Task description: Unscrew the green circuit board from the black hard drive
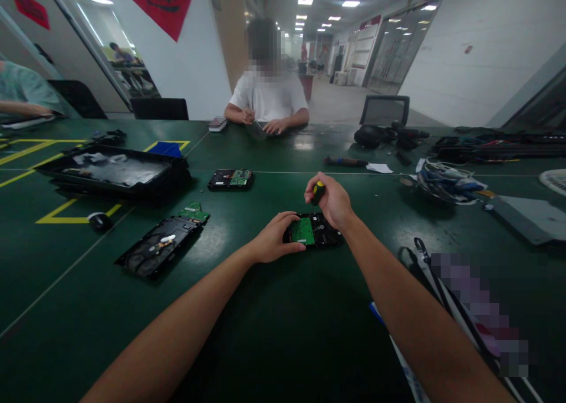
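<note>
By the left hand (272,238), fingers spread, a drive (303,232) is braced at one end on the surface (274,309), seemingly for steadiness; above it, a slightly tilted screwdriver (318,192) is pinched by fingers of the right hand (335,201), likely for control.

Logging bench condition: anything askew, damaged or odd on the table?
One thing: on the slanted black drive at left, a green circuit board juts past the far end, whereas the held drive shows its board within the outline. Can't tell if it's damaged. No spill visible.
</note>
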The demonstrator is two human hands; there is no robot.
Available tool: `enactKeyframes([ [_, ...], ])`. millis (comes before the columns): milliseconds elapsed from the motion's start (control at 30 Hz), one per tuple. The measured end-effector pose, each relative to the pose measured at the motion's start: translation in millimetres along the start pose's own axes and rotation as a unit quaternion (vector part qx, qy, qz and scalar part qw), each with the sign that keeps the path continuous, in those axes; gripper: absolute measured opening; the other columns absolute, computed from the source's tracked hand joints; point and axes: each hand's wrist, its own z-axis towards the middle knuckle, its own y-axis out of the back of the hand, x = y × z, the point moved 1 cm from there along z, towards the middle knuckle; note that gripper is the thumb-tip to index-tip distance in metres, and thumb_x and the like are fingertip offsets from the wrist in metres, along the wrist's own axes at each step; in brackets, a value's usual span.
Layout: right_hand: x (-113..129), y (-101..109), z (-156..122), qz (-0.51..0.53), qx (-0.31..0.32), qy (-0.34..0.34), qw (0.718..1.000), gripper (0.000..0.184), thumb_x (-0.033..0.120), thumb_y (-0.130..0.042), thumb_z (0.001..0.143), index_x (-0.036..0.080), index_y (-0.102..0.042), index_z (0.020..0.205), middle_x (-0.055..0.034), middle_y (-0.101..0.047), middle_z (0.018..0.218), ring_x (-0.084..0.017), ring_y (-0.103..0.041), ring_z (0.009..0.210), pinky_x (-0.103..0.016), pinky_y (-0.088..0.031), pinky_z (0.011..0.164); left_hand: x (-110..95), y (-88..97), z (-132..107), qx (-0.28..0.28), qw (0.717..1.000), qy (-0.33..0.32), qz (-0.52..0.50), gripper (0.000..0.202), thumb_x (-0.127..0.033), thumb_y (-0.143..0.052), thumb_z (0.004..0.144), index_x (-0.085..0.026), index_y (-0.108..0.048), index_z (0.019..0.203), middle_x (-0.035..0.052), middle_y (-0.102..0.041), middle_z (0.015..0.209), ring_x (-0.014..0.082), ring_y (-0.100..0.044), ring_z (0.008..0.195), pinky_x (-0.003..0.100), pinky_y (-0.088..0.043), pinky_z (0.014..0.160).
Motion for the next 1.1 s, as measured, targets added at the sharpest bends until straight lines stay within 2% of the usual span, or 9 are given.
enactKeyframes([
  [200,-2.1,0.6,-0.7,-0.024,-0.031,0.004,0.999,0.032,0.053,-0.074,0.084,0.024,-0.063,0.076,0.0021,-0.062,0.072,-0.014,-0.058,0.068,-0.029,-0.047,0.069,0.5,-0.4,0.2,-0.004,1.0,-0.004,-0.004,0.075,-0.056,-0.075,0.08,-0.021,-0.049,0.141,0.0169,-0.047,0.15,0.0348,-0.045,0.141,0.054,-0.039,0.118],
  [333,-1.6,1.4,-1.8,-0.038,-0.029,0.005,0.999,0.029,0.048,-0.076,0.083,0.024,-0.06,0.077,0.0031,-0.063,0.069,-0.013,-0.059,0.067,-0.029,-0.047,0.071,0.3,-0.3,0.3,-0.001,1.0,-0.002,-0.001,0.076,-0.057,-0.074,0.081,-0.02,-0.048,0.142,0.0174,-0.047,0.15,0.0338,-0.045,0.141,0.053,-0.04,0.118],
  [567,0.7,-0.8,-1.5,-0.024,-0.01,-0.015,1.0,0.041,0.062,-0.067,0.087,0.023,-0.063,0.073,0.0015,-0.06,0.066,-0.014,-0.059,0.065,-0.03,-0.05,0.069,0.2,-0.6,0.3,-0.004,1.0,-0.007,-0.002,0.075,-0.055,-0.075,0.081,-0.021,-0.048,0.142,0.0169,-0.047,0.15,0.0348,-0.046,0.14,0.055,-0.041,0.117],
  [733,0.6,-0.2,-1.4,-0.026,-0.023,-0.003,0.999,0.041,0.061,-0.071,0.085,0.023,-0.062,0.072,0.0015,-0.06,0.068,-0.013,-0.058,0.065,-0.03,-0.049,0.068,-0.4,0.4,-0.2,-0.001,1.0,-0.003,-0.003,0.075,-0.056,-0.074,0.081,-0.021,-0.048,0.142,0.0168,-0.046,0.151,0.035,-0.045,0.141,0.055,-0.041,0.117],
  [900,1.9,0.6,-2.3,-0.01,-0.003,-0.003,1.0,0.039,0.059,-0.068,0.088,0.023,-0.062,0.072,0.0011,-0.061,0.068,-0.014,-0.058,0.064,-0.031,-0.048,0.068,-1.2,0.6,-0.7,0.001,1.0,0.0,-0.001,0.075,-0.056,-0.074,0.082,-0.021,-0.048,0.142,0.0173,-0.045,0.151,0.0344,-0.045,0.142,0.054,-0.04,0.117],
  [1100,1.9,0.7,-0.7,-0.017,-0.024,-0.006,1.0,0.051,0.07,-0.054,0.09,0.023,-0.071,0.079,-0.0008,-0.059,0.068,-0.015,-0.057,0.065,-0.031,-0.047,0.065,-1.2,0.6,0.0,-0.001,1.0,-0.001,-0.003,0.076,-0.056,-0.075,0.08,-0.02,-0.048,0.142,0.0172,-0.046,0.151,0.0345,-0.045,0.142,0.053,-0.04,0.118],
])
